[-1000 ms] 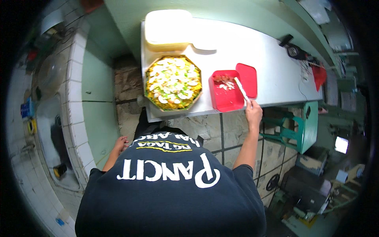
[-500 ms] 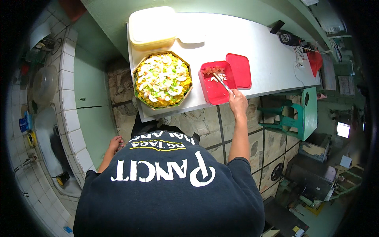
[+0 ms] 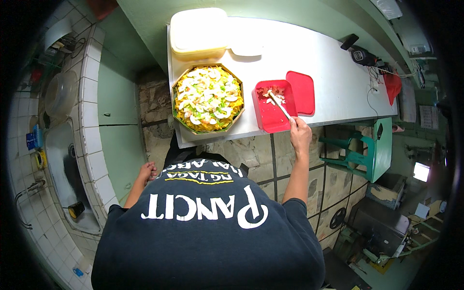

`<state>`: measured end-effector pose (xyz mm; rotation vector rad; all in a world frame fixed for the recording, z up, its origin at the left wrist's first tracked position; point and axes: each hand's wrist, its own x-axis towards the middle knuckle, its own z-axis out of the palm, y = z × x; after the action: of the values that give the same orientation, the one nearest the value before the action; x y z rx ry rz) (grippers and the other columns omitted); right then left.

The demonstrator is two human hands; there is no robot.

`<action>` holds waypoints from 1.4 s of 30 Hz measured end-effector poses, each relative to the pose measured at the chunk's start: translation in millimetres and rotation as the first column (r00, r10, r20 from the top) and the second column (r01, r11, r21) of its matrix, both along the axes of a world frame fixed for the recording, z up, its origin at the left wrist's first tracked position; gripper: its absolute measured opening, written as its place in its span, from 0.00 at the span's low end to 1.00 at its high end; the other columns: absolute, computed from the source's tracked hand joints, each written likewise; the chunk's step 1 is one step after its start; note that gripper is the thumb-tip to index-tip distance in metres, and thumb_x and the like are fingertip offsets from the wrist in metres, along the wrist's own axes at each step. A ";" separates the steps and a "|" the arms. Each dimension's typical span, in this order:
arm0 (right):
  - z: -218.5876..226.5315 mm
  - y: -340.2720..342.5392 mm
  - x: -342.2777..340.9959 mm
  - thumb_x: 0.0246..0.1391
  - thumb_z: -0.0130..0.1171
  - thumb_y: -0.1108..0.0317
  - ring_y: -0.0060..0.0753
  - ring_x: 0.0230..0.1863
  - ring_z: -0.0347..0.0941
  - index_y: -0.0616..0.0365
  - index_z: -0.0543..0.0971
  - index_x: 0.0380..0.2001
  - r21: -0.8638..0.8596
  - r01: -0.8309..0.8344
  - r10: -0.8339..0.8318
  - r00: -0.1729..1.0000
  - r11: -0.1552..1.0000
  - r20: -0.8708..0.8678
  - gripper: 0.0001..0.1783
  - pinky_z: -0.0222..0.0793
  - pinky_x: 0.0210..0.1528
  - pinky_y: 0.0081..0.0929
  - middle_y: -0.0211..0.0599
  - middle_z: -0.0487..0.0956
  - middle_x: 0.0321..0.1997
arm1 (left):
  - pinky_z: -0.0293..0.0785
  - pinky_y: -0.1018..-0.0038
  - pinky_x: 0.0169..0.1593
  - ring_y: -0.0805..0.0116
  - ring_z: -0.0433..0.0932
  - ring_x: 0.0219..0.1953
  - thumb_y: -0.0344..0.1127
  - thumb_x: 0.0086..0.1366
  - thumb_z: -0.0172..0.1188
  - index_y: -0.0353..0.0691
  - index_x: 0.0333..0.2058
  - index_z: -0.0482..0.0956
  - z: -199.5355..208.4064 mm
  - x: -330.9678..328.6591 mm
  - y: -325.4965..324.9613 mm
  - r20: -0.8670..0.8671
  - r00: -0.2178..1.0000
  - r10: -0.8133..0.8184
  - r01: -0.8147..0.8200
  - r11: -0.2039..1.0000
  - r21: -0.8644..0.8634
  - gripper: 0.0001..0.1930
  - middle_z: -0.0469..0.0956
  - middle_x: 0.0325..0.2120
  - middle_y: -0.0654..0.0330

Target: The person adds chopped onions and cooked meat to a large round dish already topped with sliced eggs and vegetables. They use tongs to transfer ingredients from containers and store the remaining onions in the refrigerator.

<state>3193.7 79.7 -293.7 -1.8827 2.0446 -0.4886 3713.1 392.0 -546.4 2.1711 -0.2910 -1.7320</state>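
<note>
My right hand (image 3: 301,135) is closed around slim, pale metal tongs (image 3: 282,106), just past the table's near edge. Their tips reach into a red rectangular plastic container (image 3: 273,122), among white pieces and reddish-brown bits at its far end. To its left sits an octagonal tray (image 3: 241,104) heaped with yellow noodles (image 3: 208,99), topped with sliced egg, chopped greens and small bits. Low beside my body, my left hand (image 3: 147,171) has loosely curled fingers with nothing seen in them. It is away from the table.
The red lid (image 3: 303,92) lies against the container's right side. A large cream lidded tub (image 3: 199,34) and a white lid (image 3: 246,48) stand farther back on the white table (image 3: 328,72). A green plastic chair (image 3: 360,154) is at right, a tiled sink (image 3: 63,150) at left.
The whole view has shifted, so the table sits slightly farther right. The tongs still dip into the red container, among the white pieces. My left hand stays low by my side.
</note>
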 end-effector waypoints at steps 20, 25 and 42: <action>-31.9 -29.7 92.7 0.57 0.53 0.60 0.44 0.34 0.77 0.54 0.80 0.35 -0.116 -0.383 0.391 0.918 0.917 0.060 0.11 0.70 0.36 0.37 0.41 0.79 0.32 | 0.69 0.72 0.29 0.75 0.73 0.28 0.42 0.68 0.47 0.53 0.53 0.69 -20.8 8.9 24.1 -0.005 0.996 0.085 -0.085 0.995 0.050 0.16 0.74 0.34 0.69; -42.1 -59.2 21.3 0.60 0.54 0.62 0.30 0.33 0.76 0.61 0.80 0.38 -0.215 -0.173 0.257 0.843 0.961 0.472 0.13 0.71 0.36 0.29 0.36 0.81 0.32 | 0.70 0.72 0.29 0.75 0.73 0.27 0.41 0.68 0.47 0.53 0.53 0.69 -4.4 -3.7 23.4 0.023 0.999 0.034 -0.035 0.998 0.060 0.16 0.75 0.34 0.69; -157.2 -132.2 -113.7 0.50 0.60 0.57 0.56 0.43 0.76 0.63 0.80 0.34 -0.031 0.604 -0.595 0.774 0.796 -0.217 0.18 0.70 0.45 0.48 0.54 0.79 0.38 | 0.68 0.67 0.33 0.71 0.73 0.30 0.43 0.67 0.47 0.52 0.53 0.69 49.5 28.0 71.4 0.200 0.968 0.154 -0.172 0.982 0.080 0.17 0.74 0.35 0.68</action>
<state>3080.0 -52.5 -450.9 -1.2553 2.7847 -0.3873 3741.1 463.4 -497.0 2.3644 -0.0736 -1.4776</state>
